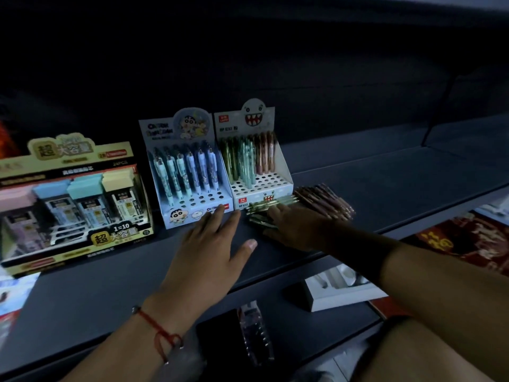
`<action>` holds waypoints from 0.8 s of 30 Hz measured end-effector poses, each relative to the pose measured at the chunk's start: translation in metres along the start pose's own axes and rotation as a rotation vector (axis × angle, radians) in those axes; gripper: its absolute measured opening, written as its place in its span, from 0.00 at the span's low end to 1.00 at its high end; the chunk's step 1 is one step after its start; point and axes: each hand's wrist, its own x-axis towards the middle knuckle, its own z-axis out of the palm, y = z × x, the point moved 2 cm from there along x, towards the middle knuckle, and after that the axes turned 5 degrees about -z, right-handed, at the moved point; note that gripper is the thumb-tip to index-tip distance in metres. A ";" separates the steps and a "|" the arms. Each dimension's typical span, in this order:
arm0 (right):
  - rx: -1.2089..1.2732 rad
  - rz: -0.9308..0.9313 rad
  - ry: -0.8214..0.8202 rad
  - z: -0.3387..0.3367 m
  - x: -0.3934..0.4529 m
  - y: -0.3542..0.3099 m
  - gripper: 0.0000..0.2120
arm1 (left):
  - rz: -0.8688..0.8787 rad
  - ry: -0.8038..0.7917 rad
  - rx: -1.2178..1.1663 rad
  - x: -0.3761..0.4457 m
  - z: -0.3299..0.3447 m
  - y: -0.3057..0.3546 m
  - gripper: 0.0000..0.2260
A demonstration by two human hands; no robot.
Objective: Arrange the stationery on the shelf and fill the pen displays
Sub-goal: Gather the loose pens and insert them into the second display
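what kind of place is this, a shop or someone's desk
Most likely a stationery shop. A dark shelf carries retail pen displays with holes partly filled, a boxed lead-refill display marked 24PCS, and loose pens waiting to be stocked.

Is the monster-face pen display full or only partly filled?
Partly filled: the monster-face pen display holds pens in its back rows, while its front rows of holes sit empty.

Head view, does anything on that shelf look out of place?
Yes. Loose pens lie in a pile on the shelf in front of the monster display, whose front holes stand empty. The right hand rests on them.
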 end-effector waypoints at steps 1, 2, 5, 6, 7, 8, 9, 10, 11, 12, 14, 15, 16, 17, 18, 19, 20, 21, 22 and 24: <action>0.026 0.000 -0.007 0.000 0.000 -0.002 0.27 | -0.001 0.000 -0.004 0.000 0.000 0.000 0.32; 0.043 0.006 -0.017 0.000 0.000 -0.005 0.27 | -0.003 -0.003 -0.006 0.000 0.000 0.000 0.32; 0.112 0.001 0.007 -0.008 -0.006 -0.015 0.22 | -0.013 -0.013 -0.016 0.001 0.001 -0.002 0.32; 0.175 -0.002 0.023 -0.010 -0.009 -0.018 0.21 | -0.018 -0.014 -0.023 0.001 0.001 -0.003 0.32; 0.265 0.019 0.023 -0.014 -0.012 -0.020 0.20 | -0.022 -0.014 -0.035 0.002 0.001 -0.004 0.32; 0.406 0.054 0.027 -0.017 -0.015 -0.020 0.19 | -0.025 -0.011 -0.046 0.003 0.001 -0.005 0.32; 0.606 0.108 0.028 -0.021 -0.018 -0.023 0.19 | -0.027 -0.002 -0.053 0.004 0.000 -0.006 0.32; 0.874 0.169 0.027 -0.023 -0.020 -0.026 0.18 | -0.031 0.009 -0.064 0.004 -0.002 -0.007 0.32; 1.174 0.225 0.027 -0.023 -0.021 -0.031 0.17 | -0.040 0.015 -0.086 0.005 -0.004 -0.007 0.32; 1.447 0.268 0.024 -0.024 -0.023 -0.038 0.14 | -0.058 0.012 -0.124 0.004 -0.008 -0.005 0.31; 1.810 0.298 -0.009 -0.024 -0.026 -0.051 0.10 | -0.103 -0.003 -0.269 0.004 -0.014 0.000 0.27; 1.928 0.292 -0.037 -0.023 -0.026 -0.057 0.10 | -0.125 -0.007 -0.367 0.004 -0.016 0.003 0.25; 2.020 0.276 -0.072 -0.025 -0.027 -0.064 0.09 | -0.148 -0.003 -0.463 0.004 -0.017 0.005 0.24; 2.090 0.259 -0.109 -0.026 -0.026 -0.069 0.09 | -0.177 0.001 -0.551 0.007 -0.016 0.005 0.25; 2.142 0.241 -0.143 -0.027 -0.026 -0.073 0.10 | -0.217 0.001 -0.634 0.010 -0.015 0.004 0.27; 2.186 0.226 -0.173 -0.027 -0.025 -0.077 0.10 | -0.258 -0.002 -0.725 0.013 -0.013 0.003 0.28; 2.214 0.224 -0.198 -0.028 -0.025 -0.080 0.12 | -0.291 0.000 -0.825 0.015 -0.011 0.002 0.28; 2.228 0.238 -0.219 -0.028 -0.024 -0.083 0.13 | -0.315 0.009 -0.919 0.017 -0.009 0.001 0.26; 2.220 0.261 -0.239 -0.028 -0.024 -0.086 0.14 | -0.328 0.022 -0.984 0.018 -0.008 0.001 0.24; 2.162 0.335 -0.245 -0.026 -0.023 -0.090 0.16 | -0.344 0.039 -1.028 0.021 -0.006 0.002 0.21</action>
